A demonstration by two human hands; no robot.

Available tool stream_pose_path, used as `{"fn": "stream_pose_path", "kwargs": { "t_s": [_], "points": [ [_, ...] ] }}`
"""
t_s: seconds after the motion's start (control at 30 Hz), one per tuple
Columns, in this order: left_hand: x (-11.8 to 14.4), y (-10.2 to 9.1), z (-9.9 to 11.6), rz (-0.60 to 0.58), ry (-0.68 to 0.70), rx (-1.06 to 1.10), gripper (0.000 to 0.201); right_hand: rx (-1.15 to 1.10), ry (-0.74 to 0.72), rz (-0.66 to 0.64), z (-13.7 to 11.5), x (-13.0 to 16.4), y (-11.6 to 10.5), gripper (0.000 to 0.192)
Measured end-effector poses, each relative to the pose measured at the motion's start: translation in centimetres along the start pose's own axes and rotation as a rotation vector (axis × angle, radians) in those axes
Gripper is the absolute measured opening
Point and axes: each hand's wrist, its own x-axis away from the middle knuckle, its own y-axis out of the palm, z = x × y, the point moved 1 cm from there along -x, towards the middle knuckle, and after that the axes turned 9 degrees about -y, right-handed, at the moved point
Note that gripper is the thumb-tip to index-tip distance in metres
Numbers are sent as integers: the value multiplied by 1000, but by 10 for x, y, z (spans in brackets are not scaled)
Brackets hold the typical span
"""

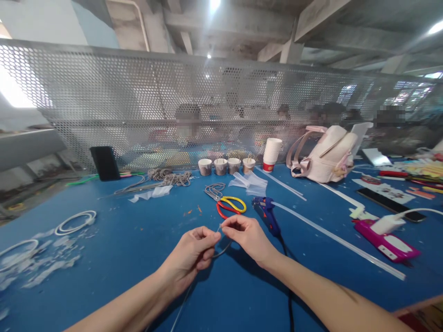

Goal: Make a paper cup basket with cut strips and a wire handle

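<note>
Where both hands pinch, thin wire [221, 251] curves.

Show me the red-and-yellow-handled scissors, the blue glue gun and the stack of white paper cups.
Red-and-yellow-handled scissors [231, 205], head view, on the handle loops.
Blue glue gun [266, 213], head view, on its body.
Stack of white paper cups [272, 154], head view, on the side.
</note>
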Motion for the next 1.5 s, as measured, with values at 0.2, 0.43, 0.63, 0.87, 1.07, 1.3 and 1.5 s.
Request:
{"fn": "stream_pose_path", "kwargs": {
  "t_s": [0.2, 0.43, 0.63, 0.87, 1.07, 1.3, 1.5],
  "points": [
    [-1, -1, 0, 5, -5, -19, 46, -3, 10, 1, 3, -1, 0, 14],
    [-2, -3, -1, -8, 13, -30, 46, -20, 17, -7, 4, -1, 0, 14],
    [-2, -2, -1, 23, 43, -36, 46, -19, 18, -16, 4, -1, 0, 14],
    [-2, -2, -1, 26, 47, -51, 45, 3, 5, -18, 4, 0, 1, 15],
    [-3, -3, -2, 37, 47, -66, 46, 16, 5, -23, 4, -1, 0, 14],
    [-3, -3, -2, 39, 55, -88, 44, 24, 7, -26, 5, -1, 0, 14],
    [-1, -2, -1, 40, 83, -74, 43, 48, -4, -30, 3, -1, 0, 15]
  ]
}}
